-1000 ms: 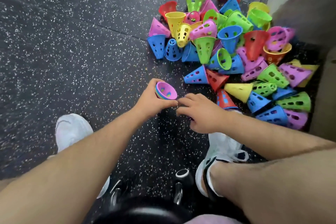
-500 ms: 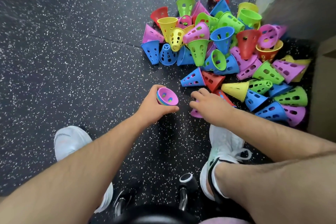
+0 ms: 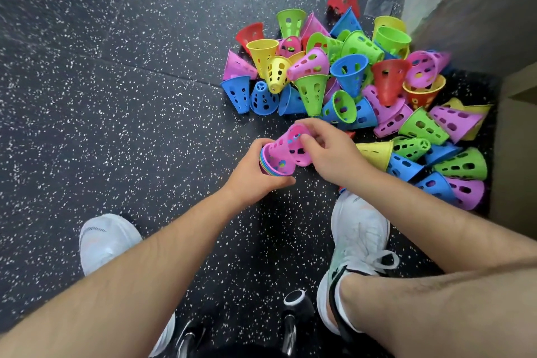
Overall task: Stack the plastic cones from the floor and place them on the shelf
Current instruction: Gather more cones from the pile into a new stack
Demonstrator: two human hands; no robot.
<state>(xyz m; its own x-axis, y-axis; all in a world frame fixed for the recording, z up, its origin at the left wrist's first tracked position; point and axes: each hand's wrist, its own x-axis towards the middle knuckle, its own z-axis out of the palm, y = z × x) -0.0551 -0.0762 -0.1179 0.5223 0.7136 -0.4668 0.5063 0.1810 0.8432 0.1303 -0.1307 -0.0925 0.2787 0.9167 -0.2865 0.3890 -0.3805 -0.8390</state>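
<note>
Two hands: left (image 3: pixel 255 174) grips stack (image 3: pixel 274 164), mostly hidden; right (image 3: pixel 334 151) pinches pink cone (image 3: pixel 293 145).

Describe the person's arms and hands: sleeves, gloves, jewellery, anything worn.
Both forearms are bare from the frame edge to the wrist; no sleeve shows. The left hand and right hand wear no gloves, and no rings, watch or wristbands are visible. No markings show.
</note>
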